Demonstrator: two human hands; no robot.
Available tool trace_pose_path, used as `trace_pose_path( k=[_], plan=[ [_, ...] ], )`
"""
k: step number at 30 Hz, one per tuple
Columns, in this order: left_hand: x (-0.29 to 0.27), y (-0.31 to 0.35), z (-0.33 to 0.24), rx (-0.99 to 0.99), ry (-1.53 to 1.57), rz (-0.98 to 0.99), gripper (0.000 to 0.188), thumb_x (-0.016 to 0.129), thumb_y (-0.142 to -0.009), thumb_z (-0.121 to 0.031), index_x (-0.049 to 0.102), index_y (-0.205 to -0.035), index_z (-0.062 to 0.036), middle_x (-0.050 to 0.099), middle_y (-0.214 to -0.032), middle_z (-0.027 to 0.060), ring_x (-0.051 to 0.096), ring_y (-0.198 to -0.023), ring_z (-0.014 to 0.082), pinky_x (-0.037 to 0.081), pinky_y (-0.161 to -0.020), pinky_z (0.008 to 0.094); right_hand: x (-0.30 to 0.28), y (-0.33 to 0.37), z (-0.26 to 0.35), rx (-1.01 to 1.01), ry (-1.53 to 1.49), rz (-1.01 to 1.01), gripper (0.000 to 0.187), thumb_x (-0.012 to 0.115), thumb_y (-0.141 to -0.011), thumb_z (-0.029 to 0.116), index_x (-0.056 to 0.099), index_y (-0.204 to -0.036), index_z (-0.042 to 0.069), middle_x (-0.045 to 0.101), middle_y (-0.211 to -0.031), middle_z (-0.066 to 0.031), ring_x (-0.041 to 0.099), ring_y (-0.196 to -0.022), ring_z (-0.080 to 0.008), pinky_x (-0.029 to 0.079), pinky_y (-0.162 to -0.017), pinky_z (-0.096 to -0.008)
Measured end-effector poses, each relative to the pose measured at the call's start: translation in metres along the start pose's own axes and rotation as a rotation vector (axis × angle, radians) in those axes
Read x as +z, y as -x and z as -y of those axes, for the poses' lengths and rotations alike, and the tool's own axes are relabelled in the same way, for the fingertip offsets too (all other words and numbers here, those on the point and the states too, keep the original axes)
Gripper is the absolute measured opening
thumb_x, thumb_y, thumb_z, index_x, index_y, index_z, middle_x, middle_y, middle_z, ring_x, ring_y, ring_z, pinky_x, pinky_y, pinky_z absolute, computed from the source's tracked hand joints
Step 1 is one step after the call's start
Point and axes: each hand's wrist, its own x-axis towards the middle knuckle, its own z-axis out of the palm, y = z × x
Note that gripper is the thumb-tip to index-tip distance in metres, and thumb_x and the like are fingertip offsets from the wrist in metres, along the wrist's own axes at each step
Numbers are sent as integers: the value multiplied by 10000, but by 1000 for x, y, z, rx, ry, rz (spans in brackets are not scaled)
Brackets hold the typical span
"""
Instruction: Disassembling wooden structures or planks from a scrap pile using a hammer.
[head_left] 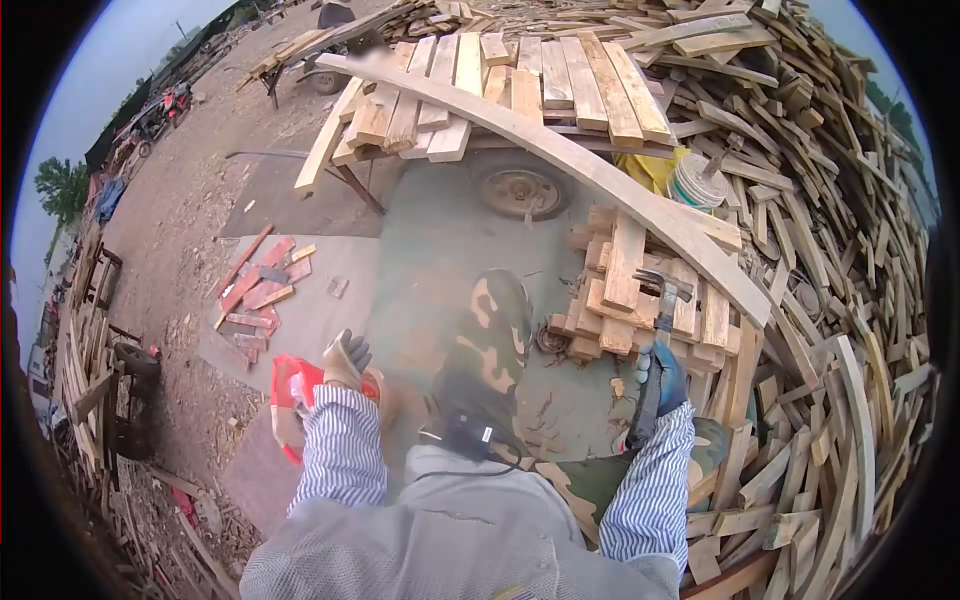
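The right hand's (660, 380) blue-gloved fingers grasp the hammer (664, 318) mid-handle, probably for control; its head lies beyond the near edge of the stacked wood blocks (626, 262). The left hand's (347, 358) fingers look half-open, seemingly empty, near a red-and-white container (285, 428).

Left of the block stack (615, 335), a narrow lane runs over the gray sheet (420, 235), bounded by the camouflage knee (490, 330); beyond the knee, more open sheet reaches to the red-painted scraps (245, 290). On the stack's far side, the long plank (560, 150) slants across and bars a straight reach. To its right, the woodpile (850, 240) closes the way. At its near right, the hammer (665, 310) and right hand (662, 380) take up the approach.
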Motion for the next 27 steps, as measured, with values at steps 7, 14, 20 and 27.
trace_pose_path(
  k=[7, 14, 20, 27],
  plan=[
    [144, -2, -19, 284, -89, 446, 431, 596, -967, -270, 497, -1310, -28, 610, -1185, 183, 650, -1028, 306, 560, -875, 425, 24, -126, -71, 169, -61, -73, 380, 591, -974, 433, 577, -1007, 55, 590, -749, -32, 591, -606, -207, 517, -556, -388],
    [329, 1, -8, 786, -509, 874, 439, 628, -955, -269, 513, -1307, -34, 611, -1210, 176, 643, -1049, 301, 555, -879, 415, -15, -109, -54, 113, 680, -203, 388, 647, -930, 257, 601, -1203, -16, 677, -941, -109, 662, -782, -214, 556, -653, -356],
    [479, 38, 25, -42, -88, 843, 593, 687, -914, -373, 471, -1389, -91, 496, -1393, 135, 560, -1190, 336, 520, -934, 444, -148, -77, 78, -491, 1014, -754, 492, 692, -890, 234, 565, -1271, -50, 684, -1073, -167, 657, -926, -226, 515, -839, -349],
    [579, 13, 85, -170, 236, 942, 645, 718, -904, -352, 421, -1411, -88, 515, -1356, 116, 563, -1190, 326, 513, -951, 488, -305, -60, 170, -270, 1244, -1080, 724, 665, -924, 409, 418, -1452, -21, 483, -1444, -263, 492, -1318, -366, 397, -1090, -396]
  ],
)
